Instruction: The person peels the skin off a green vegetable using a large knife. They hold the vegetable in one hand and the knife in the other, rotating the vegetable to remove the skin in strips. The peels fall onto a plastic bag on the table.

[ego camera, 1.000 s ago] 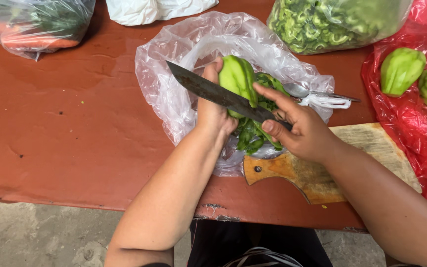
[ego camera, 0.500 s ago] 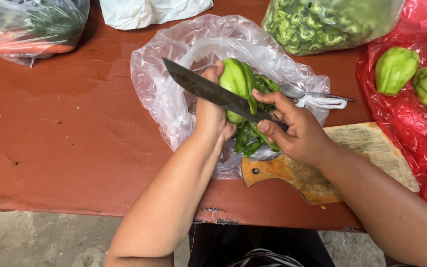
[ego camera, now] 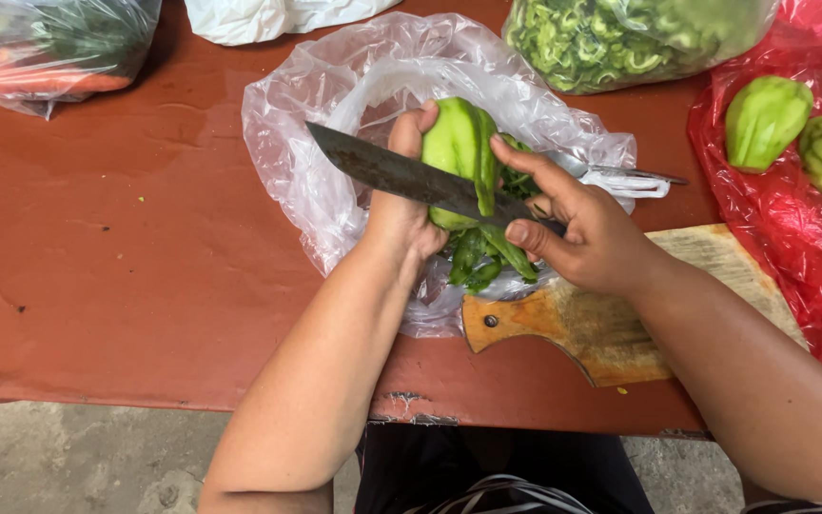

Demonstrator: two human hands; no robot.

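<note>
Above the clear bag, the left hand grips a green vegetable; the right hand clasps the knife.

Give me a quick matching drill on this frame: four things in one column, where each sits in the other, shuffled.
Things:
1. knife
2. green vegetable
3. wooden cutting board
4. red plastic sheet

Places:
A. held up in the left hand
B. far right of the table
C. gripped by the right hand
D. at the table's near edge

Pairs: 1-C, 2-A, 3-D, 4-B
</note>
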